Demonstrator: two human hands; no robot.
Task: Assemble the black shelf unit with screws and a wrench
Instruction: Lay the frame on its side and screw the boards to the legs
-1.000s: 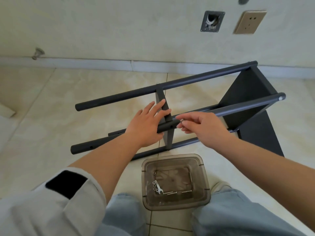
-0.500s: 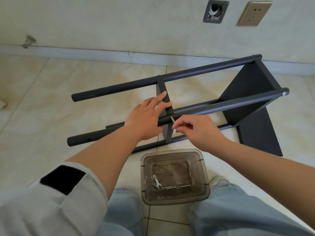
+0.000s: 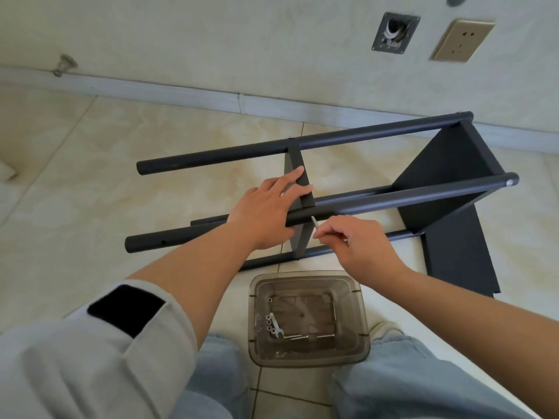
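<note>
Beige floor tiles (image 3: 90, 182) fill the middle of the frame, meeting a pale baseboard (image 3: 181, 96) along my wall. At upper right sit a tan wall socket (image 3: 462, 40) and, just left of it, an open metal wall box (image 3: 394, 33). A small door stop (image 3: 65, 64) is at upper left. My blue jeans (image 3: 393, 385) fill the bottom edge.

home room: tiled floor (image 3: 90, 182), wall socket (image 3: 462, 40)
</note>
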